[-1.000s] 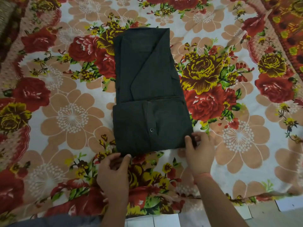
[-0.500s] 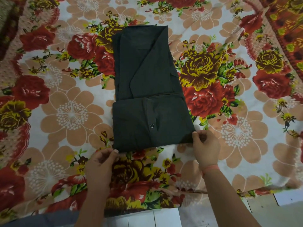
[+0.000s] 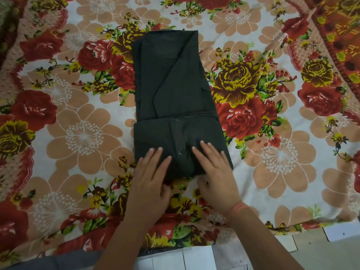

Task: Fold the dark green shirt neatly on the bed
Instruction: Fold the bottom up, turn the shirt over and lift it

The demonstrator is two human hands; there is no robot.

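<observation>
The dark green shirt (image 3: 175,102) lies on the bed as a long narrow rectangle, with its near end folded up over itself into a thicker band that shows one button. My left hand (image 3: 150,178) lies flat on the near left part of that band, fingers straight and spread. My right hand (image 3: 214,172) lies flat on the near right part, fingers straight, thumb by the shirt's near edge. Both palms cover the shirt's near hem.
The bed is covered by a flowered sheet (image 3: 78,133) with red, yellow and peach blooms. Its near edge runs along the bottom, with pale floor tiles (image 3: 321,256) beyond it. A darker patterned cloth (image 3: 342,36) lies at the far right.
Both hands have let go of the near corners of the folded band and moved up and inward. They now lie flat on top of the shirt.
</observation>
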